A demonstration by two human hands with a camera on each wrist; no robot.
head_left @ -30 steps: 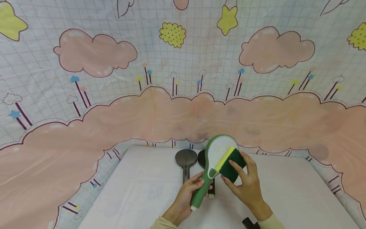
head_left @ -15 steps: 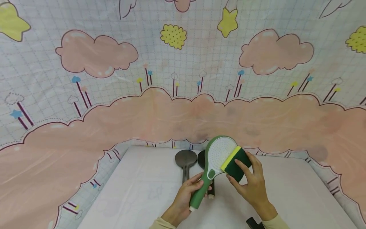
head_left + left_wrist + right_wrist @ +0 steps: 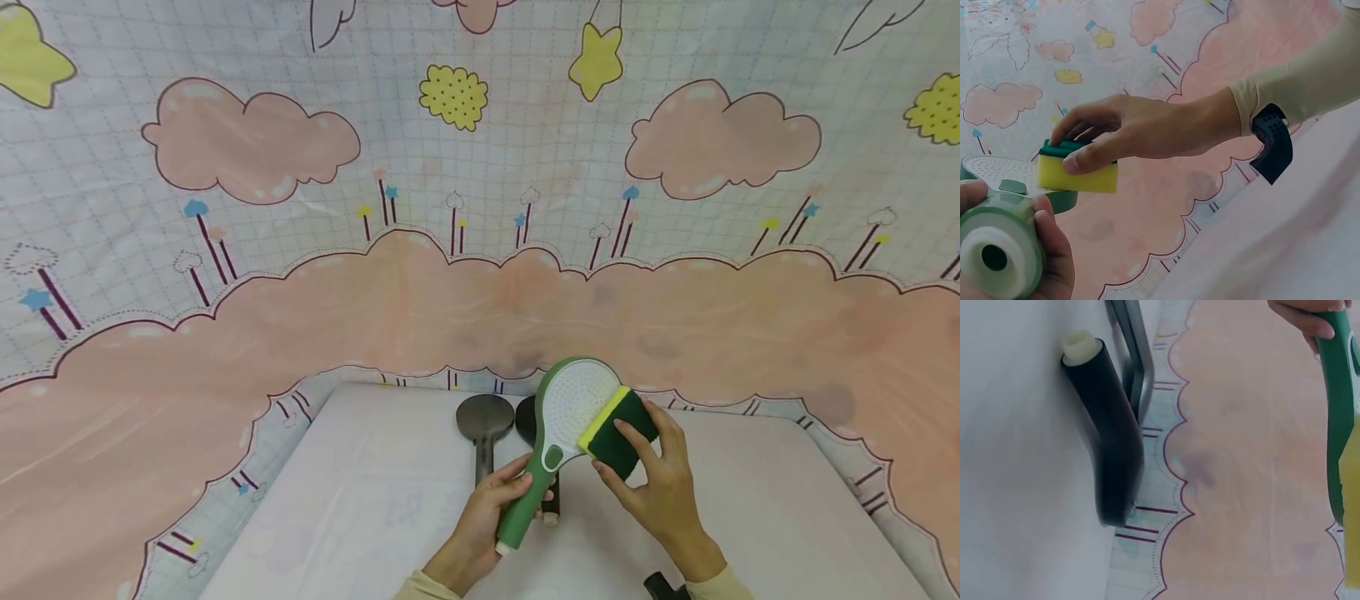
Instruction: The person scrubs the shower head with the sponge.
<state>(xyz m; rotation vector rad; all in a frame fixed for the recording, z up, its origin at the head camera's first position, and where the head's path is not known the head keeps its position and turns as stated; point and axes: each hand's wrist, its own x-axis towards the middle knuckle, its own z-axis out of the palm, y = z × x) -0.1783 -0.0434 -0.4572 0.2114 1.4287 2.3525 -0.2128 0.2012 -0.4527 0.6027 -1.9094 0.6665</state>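
My left hand [image 3: 476, 521] grips the handle of a green shower head [image 3: 572, 404], its white spray face turned up and tilted. In the left wrist view the handle's white threaded end [image 3: 997, 256] faces the camera. A sponge [image 3: 621, 435], dark green on one side and yellow on the other, is pinched between the thumb and fingers of my right hand [image 3: 663, 496]. Its yellow side lies against the lower right of the spray face. Only a yellow strip of the sponge [image 3: 1350, 506] shows at the edge of the right wrist view.
On the white table [image 3: 337, 500] behind my hands lie a grey shower head [image 3: 485, 417] and a black shower head [image 3: 551, 507], the latter partly covered by the green one. A dark band [image 3: 1272, 144] sits at my right wrist. Patterned cloth [image 3: 480, 312] hangs beyond the table.
My right hand has moved the sponge right and slightly down across the spray face, then barely moved in the last half second. My left hand keeps its grip on the shower head.
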